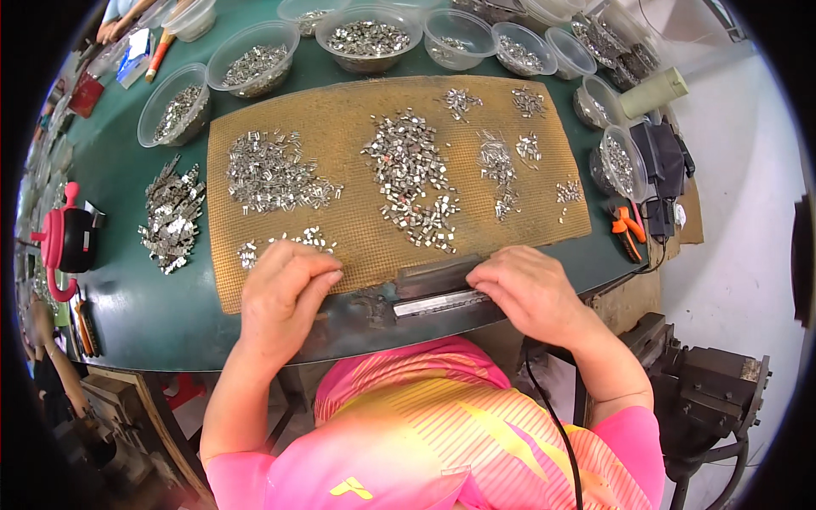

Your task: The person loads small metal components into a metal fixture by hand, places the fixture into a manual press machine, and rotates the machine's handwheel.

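Observation:
My left hand (285,293) is above the near edge of a tan textured mat (340,204). Its thumb and fingers are pinched together, and whatever is between them is too small to make out. My right hand (529,291) is also pinched, at the right end of a slotted metal bar (438,303) lying along the table's front edge. Any piece in its fingertips is hidden. Close to my left hand lies a small group of shiny metal pieces (308,239). Larger heaps of small metal parts (412,170) and metal clips (270,174) lie farther back on the mat.
Clear plastic bowls (368,38) of metal parts line the back. A pile of metal strips (172,217) lies left of the mat, near a pink-and-black cup (68,240). Orange-handled pliers (627,231) lie at right. Another person's hand (110,31) shows at far left.

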